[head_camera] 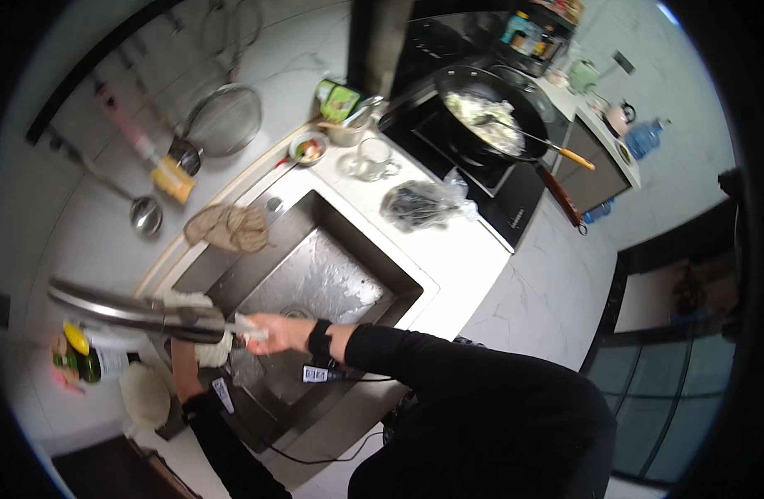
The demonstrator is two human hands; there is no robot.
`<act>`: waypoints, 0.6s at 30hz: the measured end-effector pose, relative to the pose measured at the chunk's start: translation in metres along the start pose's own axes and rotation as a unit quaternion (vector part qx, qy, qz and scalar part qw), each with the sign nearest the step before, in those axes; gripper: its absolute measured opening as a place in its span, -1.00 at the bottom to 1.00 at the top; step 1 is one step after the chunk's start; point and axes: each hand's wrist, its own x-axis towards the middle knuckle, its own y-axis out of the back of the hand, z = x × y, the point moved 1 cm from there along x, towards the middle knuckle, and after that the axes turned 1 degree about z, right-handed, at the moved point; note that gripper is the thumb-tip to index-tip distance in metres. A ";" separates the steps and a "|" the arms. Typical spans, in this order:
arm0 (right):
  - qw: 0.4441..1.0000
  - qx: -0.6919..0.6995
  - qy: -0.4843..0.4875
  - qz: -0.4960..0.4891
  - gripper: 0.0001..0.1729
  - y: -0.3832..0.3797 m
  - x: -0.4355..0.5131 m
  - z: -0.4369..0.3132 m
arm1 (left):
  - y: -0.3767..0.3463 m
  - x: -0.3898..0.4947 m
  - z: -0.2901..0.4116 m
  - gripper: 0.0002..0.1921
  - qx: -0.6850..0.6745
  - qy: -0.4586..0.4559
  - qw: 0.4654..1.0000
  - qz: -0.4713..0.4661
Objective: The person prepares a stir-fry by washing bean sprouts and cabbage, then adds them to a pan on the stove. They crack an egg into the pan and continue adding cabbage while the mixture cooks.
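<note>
Over the left part of a stainless steel sink (332,274), my right hand (281,334) grips a small whitish piece (248,327) under the faucet's end. The steel faucet (120,305) arches across the view in front of my left hand (184,358). Its fingers are hidden, so I cannot tell what they hold. A pale, ruffled, cloth-like thing (213,353) shows beside that hand, with more pale material behind the spout. Clear water or a clear object (246,367) appears below the right hand; which one is unclear.
A wok (535,125) with pale chopped food and an orange-handled utensil sits on the hob. A bagged dark item (413,204), a glass pitcher (372,159) and a small bowl (309,148) stand beyond the sink. Ladles and a strainer (225,120) hang on the wall.
</note>
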 end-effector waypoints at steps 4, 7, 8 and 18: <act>0.995 -0.060 0.033 0.071 -0.71 -0.010 -0.013 0.005 | 0.003 0.001 -0.012 -0.62 -0.140 0.063 0.985 0.081; 0.985 -0.158 0.062 0.032 -0.73 -0.011 -0.039 0.009 | 0.006 0.000 -0.016 -0.63 -0.142 0.054 0.985 0.076; 0.987 -0.132 0.054 0.072 -0.76 -0.011 -0.044 0.011 | 0.007 -0.001 -0.016 -0.63 -0.140 0.051 0.986 0.075; 0.950 -0.254 0.107 0.147 -0.65 -0.022 -0.046 0.012 | 0.002 -0.007 -0.003 -0.67 -0.124 0.019 0.990 0.061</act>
